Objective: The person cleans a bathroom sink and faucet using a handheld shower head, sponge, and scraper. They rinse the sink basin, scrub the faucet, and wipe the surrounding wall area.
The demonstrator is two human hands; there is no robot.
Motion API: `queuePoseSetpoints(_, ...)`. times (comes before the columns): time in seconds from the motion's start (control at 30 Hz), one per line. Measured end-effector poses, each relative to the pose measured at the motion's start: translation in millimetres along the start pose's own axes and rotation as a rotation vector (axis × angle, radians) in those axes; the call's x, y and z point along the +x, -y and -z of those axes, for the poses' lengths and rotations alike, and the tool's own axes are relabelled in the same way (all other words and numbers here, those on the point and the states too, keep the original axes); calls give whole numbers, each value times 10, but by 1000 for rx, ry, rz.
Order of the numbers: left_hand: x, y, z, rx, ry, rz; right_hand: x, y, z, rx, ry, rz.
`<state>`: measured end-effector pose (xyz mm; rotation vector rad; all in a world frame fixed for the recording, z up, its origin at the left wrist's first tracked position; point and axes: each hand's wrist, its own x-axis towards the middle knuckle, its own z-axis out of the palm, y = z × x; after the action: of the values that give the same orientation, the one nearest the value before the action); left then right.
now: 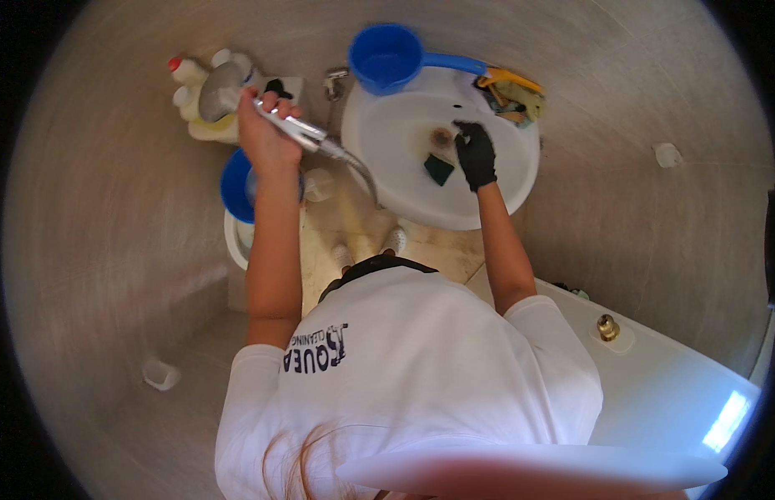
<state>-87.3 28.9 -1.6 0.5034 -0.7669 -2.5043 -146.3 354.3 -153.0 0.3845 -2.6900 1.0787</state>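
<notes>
My bare left hand (270, 128) is closed round the handle of a chrome hand shower (293, 129), above and left of the white washbasin (387, 187). The shower's metal hose hangs down past the basin's left rim. My right hand (476, 153), in a black glove, is over the basin beside the brown-stained drain (441, 137). Its fingers are bent, and whether they pinch anything cannot be seen. A dark green scouring pad (438, 169) lies in the basin just below the drain, apart from the glove.
A blue dipper (386, 57) rests on the basin's back rim; yellow-handled tools and cloths (515, 97) lie at its right. Several bottles (190, 72) stand on the toilet tank at left, above a blue bucket (236, 187). A white bathtub (669, 381) is at lower right.
</notes>
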Motion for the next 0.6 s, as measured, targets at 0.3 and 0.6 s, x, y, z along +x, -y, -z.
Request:
queuePoseSetpoints(0.3, 54, 88, -39, -61, -11, 75, 1242, -787, 669, -521, -240, 135)
queuePoseSetpoints(0.6, 54, -94, 32, -119, 86, 51, 1350, -819, 1013, -452, -160, 120)
